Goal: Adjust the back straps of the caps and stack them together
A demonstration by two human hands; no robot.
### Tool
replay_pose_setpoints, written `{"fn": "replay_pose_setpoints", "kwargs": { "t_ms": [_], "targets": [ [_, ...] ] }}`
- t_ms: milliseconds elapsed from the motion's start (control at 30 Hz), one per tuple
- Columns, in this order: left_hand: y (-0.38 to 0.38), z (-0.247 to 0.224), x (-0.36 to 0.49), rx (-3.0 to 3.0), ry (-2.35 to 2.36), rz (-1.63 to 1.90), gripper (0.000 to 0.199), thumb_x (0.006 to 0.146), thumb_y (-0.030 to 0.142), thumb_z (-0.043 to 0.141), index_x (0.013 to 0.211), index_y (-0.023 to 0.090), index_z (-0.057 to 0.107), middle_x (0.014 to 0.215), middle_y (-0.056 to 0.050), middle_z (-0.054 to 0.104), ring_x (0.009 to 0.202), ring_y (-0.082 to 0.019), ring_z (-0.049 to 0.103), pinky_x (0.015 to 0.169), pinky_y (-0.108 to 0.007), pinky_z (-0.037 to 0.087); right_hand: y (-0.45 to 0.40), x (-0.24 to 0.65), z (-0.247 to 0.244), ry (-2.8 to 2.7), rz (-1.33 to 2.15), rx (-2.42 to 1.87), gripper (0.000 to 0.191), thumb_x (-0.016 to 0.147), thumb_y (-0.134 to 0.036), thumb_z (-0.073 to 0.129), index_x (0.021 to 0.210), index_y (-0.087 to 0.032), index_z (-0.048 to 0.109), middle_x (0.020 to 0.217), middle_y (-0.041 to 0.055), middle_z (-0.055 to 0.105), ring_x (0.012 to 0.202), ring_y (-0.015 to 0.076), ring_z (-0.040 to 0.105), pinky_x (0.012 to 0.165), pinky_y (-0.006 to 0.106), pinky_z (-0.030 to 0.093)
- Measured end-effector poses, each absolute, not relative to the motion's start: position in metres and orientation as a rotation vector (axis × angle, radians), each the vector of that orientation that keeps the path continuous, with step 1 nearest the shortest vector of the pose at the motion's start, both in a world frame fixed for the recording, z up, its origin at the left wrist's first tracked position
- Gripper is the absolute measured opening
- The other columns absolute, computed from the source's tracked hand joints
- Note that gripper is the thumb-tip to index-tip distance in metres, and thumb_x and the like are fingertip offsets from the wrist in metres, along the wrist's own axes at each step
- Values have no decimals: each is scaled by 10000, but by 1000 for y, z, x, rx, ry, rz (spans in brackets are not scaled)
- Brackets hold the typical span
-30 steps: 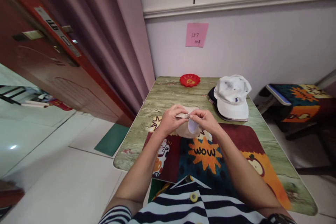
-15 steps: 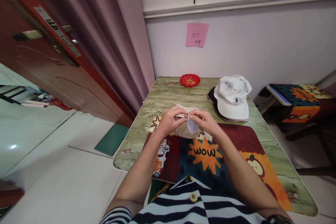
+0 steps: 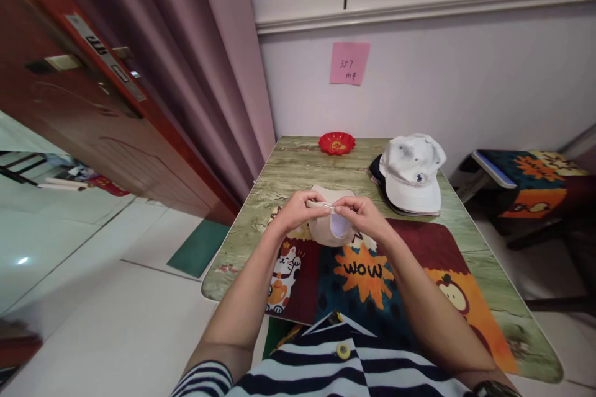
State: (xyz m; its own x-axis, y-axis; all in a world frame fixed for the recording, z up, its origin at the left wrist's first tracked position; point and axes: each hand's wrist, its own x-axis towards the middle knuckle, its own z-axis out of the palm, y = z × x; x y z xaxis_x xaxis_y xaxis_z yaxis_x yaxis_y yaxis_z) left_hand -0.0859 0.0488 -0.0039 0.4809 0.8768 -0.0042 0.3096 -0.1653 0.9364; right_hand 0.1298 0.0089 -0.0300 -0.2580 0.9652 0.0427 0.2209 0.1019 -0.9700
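A beige cap (image 3: 323, 232) rests near the middle of the table, its strap and back opening facing me. My left hand (image 3: 298, 211) pinches the strap from the left side. From the right, my right hand (image 3: 361, 214) pinches the same strap, its fingertips close to the left ones at a small buckle. The pale inside of the cap shows through the opening below my fingers. At the back right, a white cap (image 3: 413, 173) with a small dark emblem lies on top of other stacked caps.
A red scalloped dish (image 3: 336, 143) sits at the table's back edge. A colourful mat (image 3: 423, 242) covers part of the wood-patterned table (image 3: 298, 164). A pink note (image 3: 349, 63) is on the wall. A brown door (image 3: 139, 142) and curtain stand left.
My left hand has shifted slightly to the left along the strap, and more of the strap shows between its fingers. My right hand keeps its pinch almost in place.
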Motion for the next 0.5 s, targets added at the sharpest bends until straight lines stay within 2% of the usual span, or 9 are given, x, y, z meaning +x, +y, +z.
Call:
{"fn": "replay_pose_setpoints", "kwargs": {
  "t_ms": [100, 200, 300, 400, 500],
  "targets": [
    [50, -10, -86, 1536, 1009, 783, 389, 585, 447, 882, 742, 143, 697, 728, 18, 627, 682, -121, 533, 663, -238, 396, 9, 131, -32, -1597, 1165, -1210, 358, 876, -507, 646, 911, -165, 745, 626, -14, 581, 487, 93, 411, 444, 217, 313],
    [49, -15, -89, 1444, 1037, 809, 405, 557, 437, 897, 702, 137, 668, 688, 26, 599, 648, -106, 502, 639, -233, 377, 8, 141, -33, -1615, 1071, -1232, 391, 899, -530, 625, 913, -160, 748, 696, 9, 641, 546, 117, 497, 502, 235, 388],
    [48, -14, -95, 1475, 1035, 770, 419, 589, 457, 885, 768, 137, 682, 702, 23, 604, 644, -106, 501, 627, -229, 375, 5, 161, -34, -1705, 1045, -1220, 409, 862, -535, 692, 1057, -181, 755, 961, 60, 741, 817, 207, 663, 697, 293, 511],
    [49, -9, -106, 1628, 998, 666, 507, 600, 415, 890, 997, 151, 718, 873, -20, 670, 708, -127, 541, 659, -239, 422, 2, 184, -44, -1944, 1027, -1178, 580, 737, -487, 834, 1237, -221, 711, 1261, 97, 704, 1145, 297, 649, 983, 405, 496],
    [54, -9, -119, 1910, 954, 616, 618, 617, 312, 868, 1203, 205, 702, 1232, -91, 649, 857, -168, 588, 789, -296, 497, 2, 199, -67, -2135, 811, -1257, 641, 702, -382, 859, 1304, -243, 687, 1398, 129, 632, 1293, 334, 576, 1110, 485, 409]
  ]
}}
